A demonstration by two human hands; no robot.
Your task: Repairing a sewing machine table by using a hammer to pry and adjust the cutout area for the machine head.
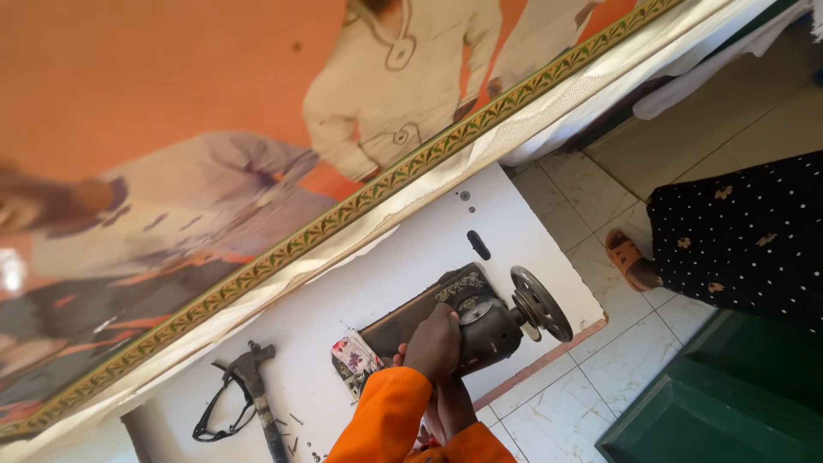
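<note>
Left hand (pixel 435 343) was cupped loosely over the old black metal sewing machine (pixel 463 319); right hand (pixel 449 406) underneath, grip hidden, can't tell.

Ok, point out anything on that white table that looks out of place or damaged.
A hammer and black glasses lie loose beside the sewing machine, with small nails scattered round them. The table shows bare holes near its far edge.

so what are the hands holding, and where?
One hand grips the sewing machine on top of its body, near the handwheel. The other hand is beneath; its hold can't be told.
</note>
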